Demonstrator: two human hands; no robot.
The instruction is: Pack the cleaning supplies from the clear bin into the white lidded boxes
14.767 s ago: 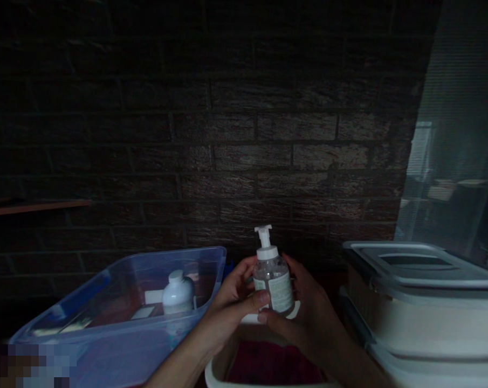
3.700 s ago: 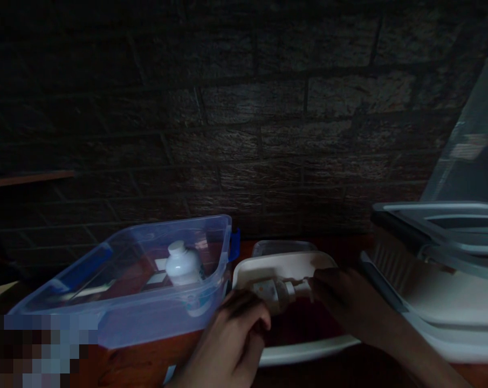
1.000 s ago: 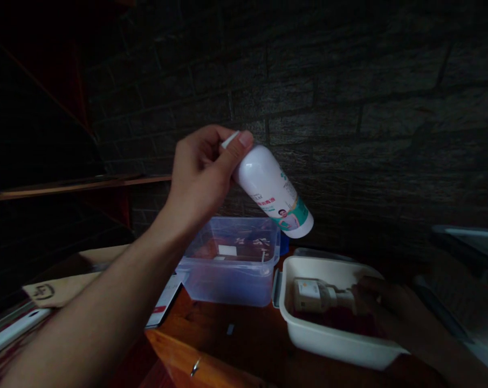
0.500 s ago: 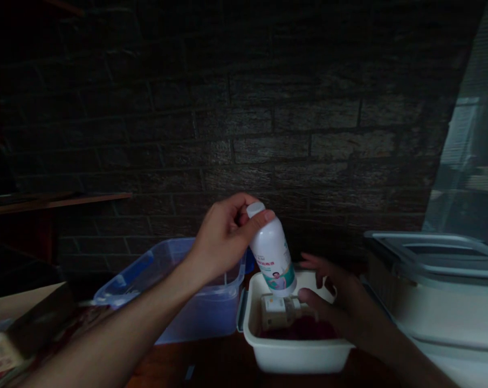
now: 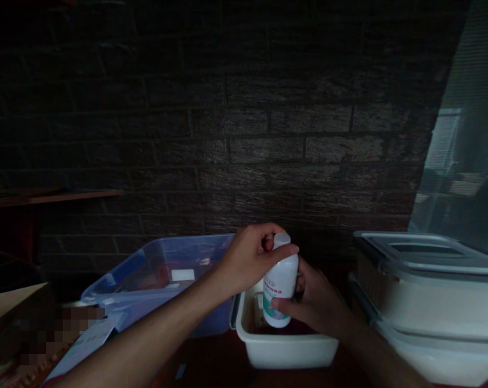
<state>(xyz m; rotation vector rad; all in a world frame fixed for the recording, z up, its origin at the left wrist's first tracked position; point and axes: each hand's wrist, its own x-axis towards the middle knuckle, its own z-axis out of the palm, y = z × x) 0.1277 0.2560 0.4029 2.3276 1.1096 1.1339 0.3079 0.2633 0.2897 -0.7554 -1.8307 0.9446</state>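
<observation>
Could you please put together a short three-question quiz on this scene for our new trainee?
1. True or false: the white bottle is held upright over the white tub.
2. Which hand grips the bottle at its cap? A) the left hand B) the right hand C) neither
3. Fill the gap: the clear blue bin stands to the ___ of the white tub.

Key: 1 true; 2 A, while the right hand wraps the lower body at the label; 3 left, with a lidded grey and white container on the tub's other side.
</observation>
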